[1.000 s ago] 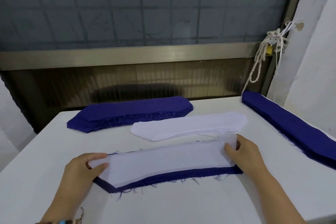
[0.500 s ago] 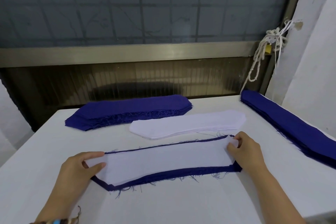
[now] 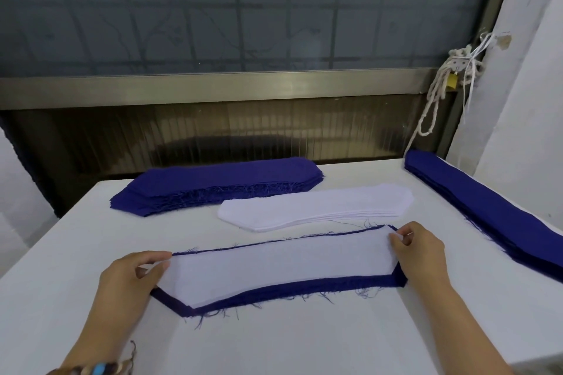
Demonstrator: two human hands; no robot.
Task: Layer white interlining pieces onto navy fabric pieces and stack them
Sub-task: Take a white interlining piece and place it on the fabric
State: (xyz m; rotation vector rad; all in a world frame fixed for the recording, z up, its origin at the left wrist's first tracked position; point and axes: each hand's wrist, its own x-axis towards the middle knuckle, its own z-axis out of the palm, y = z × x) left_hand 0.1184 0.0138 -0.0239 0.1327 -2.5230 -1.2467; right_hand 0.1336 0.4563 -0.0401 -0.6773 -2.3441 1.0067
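Note:
A white interlining piece (image 3: 280, 268) lies flat on a navy fabric piece (image 3: 304, 291) near the table's front; navy shows as a border along its near edge and a thin line at the far edge. My left hand (image 3: 131, 283) pinches the interlining's left end between thumb and fingers. Its right end is pinched by my right hand (image 3: 422, 250). Behind them lies a stack of white interlining pieces (image 3: 316, 207), and farther back left a stack of navy pieces (image 3: 219, 183).
A long pile of navy fabric (image 3: 487, 213) runs along the right edge of the white table (image 3: 289, 344). A window frame and wall stand behind the table, with a knotted rope (image 3: 441, 85) hanging at the back right.
The interlining's far edge, lifted a second ago, has come down flat onto the navy piece. Both hands kept hold of its ends and shifted slightly.

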